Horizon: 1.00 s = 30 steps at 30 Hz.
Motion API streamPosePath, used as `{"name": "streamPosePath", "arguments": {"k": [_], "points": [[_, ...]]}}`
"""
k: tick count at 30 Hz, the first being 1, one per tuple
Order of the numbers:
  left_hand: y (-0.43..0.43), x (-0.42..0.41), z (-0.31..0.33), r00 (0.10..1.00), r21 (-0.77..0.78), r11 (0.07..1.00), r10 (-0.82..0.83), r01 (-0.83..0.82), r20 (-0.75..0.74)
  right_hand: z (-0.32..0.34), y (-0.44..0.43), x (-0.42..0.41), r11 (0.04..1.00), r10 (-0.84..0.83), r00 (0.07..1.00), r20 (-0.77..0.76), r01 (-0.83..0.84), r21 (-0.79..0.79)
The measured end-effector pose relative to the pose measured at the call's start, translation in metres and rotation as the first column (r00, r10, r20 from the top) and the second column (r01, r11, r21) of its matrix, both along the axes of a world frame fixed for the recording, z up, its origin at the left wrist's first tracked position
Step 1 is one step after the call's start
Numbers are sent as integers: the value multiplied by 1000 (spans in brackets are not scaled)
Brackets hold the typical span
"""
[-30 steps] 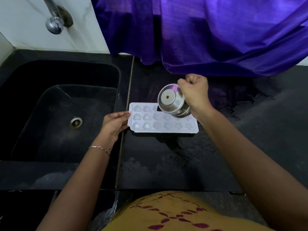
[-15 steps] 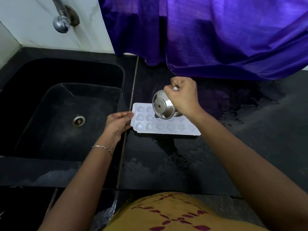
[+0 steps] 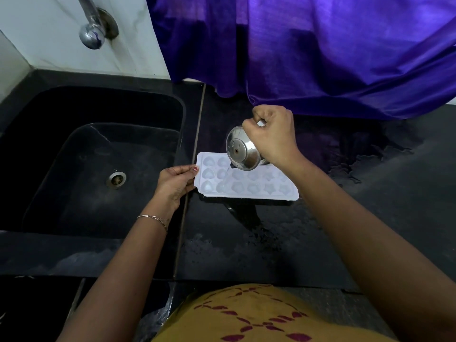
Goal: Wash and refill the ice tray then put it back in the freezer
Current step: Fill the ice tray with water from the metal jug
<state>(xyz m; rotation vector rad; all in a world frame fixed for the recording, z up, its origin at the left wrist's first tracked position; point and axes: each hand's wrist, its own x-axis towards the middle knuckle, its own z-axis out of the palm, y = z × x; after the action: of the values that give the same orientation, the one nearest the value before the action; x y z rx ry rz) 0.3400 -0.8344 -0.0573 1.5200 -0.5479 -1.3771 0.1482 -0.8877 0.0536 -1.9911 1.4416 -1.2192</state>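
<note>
Head view: at the counter's left edge, beside the sink, the left hand pinches the tray's near-left corner, holding it flat. Over the tray's far edge the right hand is closed round a steel cup, which has tipped further than a moment ago; a thin stream now falls into the left-hand moulds. Refilling has begun, I judge; the freezer step remains.

No readable text, label or number shows anywhere
</note>
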Motion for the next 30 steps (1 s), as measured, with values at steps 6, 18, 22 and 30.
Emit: {"name": "streamPosePath", "arguments": {"k": [6,18,22,30], "points": [[1,-1,3,1000,-12,1000,0,0,2,-3,2,-1,1000,14,1000,0,-14,20],[1,-1,0,1000,-5,1000,18,-18,4,-21,1,2,962,-154,963,220,96,254],[1,1,-1,1000,-9,1000,19,-19,2,-19,-2,7,957,-142,955,261,64,284],[2,1,-1,1000,-11,1000,13,-13,-7,-11,0,28,994,35,996,81,-43,97]]}}
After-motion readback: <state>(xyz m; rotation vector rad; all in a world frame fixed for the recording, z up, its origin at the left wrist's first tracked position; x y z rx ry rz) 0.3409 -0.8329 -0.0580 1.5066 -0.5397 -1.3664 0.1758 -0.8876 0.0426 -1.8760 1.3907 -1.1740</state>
